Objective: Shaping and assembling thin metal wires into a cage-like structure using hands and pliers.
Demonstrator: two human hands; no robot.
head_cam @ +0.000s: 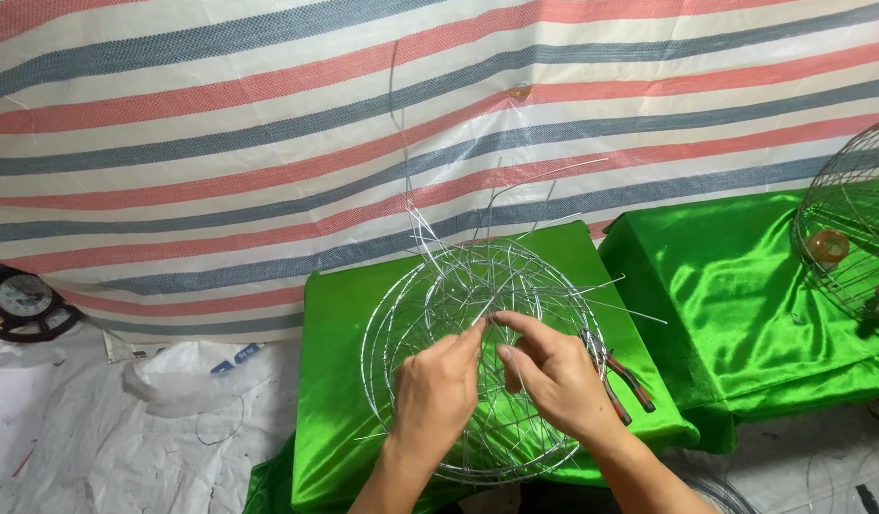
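Both forearms rise from the bottom edge, bare; the left hand (438, 388) shows its back, fingers curled, fingertips pinched upward; the right hand (554, 373) angles in leftward, thumb and forefinger pinched, fingertips nearly meeting the left's.

Both hands, the left hand (436, 392) and the right hand (554, 373), are pinching at the middle of a round silver wire frame (478, 362), and its rings and spokes are hemming in the fingers on every side. Loose wire ends (430, 238) are sticking up just beyond the grip, blocking reach further out. Red-handled pliers (622, 381) are lying close beside the right wrist. Bare green satin cloth (339, 381) is leaving open room left of the grip.
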